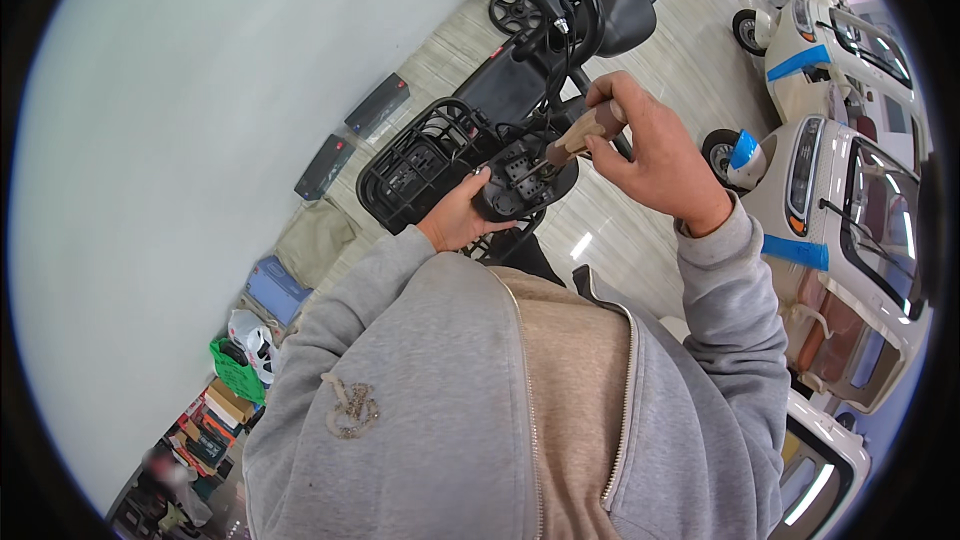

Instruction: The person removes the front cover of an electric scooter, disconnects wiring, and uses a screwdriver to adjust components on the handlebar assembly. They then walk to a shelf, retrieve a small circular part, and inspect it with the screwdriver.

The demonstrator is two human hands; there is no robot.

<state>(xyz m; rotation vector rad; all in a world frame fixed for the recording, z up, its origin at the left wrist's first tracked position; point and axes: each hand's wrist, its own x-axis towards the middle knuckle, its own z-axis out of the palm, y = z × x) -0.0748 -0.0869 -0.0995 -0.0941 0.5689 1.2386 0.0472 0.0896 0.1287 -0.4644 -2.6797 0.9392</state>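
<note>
While a black housing [500, 198] was clasped by the left hand [458, 214], a brown-handled screwdriver [583, 136] was pinched in the right hand [660, 155], angled toward it.

Just right of the basket [364, 185] sits the housing [500, 202], in the person's left hand [458, 214]. Farther right, the right hand [655, 155] holds the screwdriver [592, 131], its shaft reaching down-left to the housing. Beyond the basket and to its right stands the saddle [628, 12]. Left of the basket, two boxes [325, 167] lie on the floor [690, 70] along the wall [220, 90]; behind-left lies a storage bin [277, 288]. Well right of the basket stand two vehicles [835, 270].
</note>
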